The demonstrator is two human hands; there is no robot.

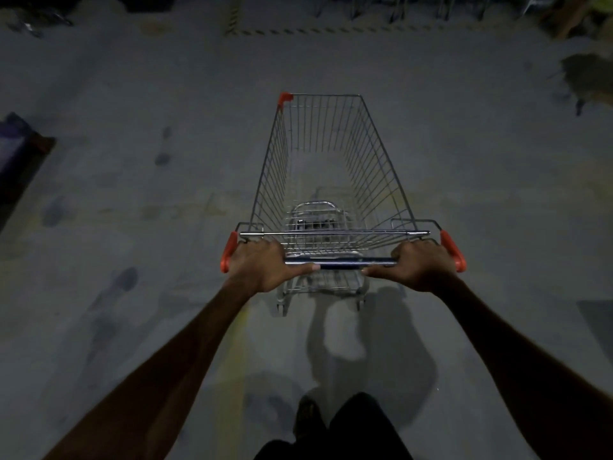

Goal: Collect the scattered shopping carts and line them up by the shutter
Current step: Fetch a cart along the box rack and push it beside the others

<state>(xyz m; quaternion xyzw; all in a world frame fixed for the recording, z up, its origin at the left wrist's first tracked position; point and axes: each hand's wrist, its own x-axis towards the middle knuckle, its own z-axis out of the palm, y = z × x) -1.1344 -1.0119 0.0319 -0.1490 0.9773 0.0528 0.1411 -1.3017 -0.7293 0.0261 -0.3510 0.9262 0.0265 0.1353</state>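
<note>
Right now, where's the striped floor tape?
Head view, top centre: the striped floor tape lies on the floor far ahead of the cart, slightly to its left.

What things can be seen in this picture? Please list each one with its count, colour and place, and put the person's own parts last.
shopping cart: one, silver wire with orange corner guards, centre of view, basket empty
cart handle: one, dark bar with orange ends, near edge of the cart
concrete floor: one, grey and stained, all around
hazard stripe: one line, yellow and black, on the floor at the far end
parked carts: count unclear, dim metal frames, top edge beyond the stripe
dark object: one, bluish, left edge, too dim to name
left hand: one, closed on the handle's left end
right hand: one, closed on the handle's right end
</note>
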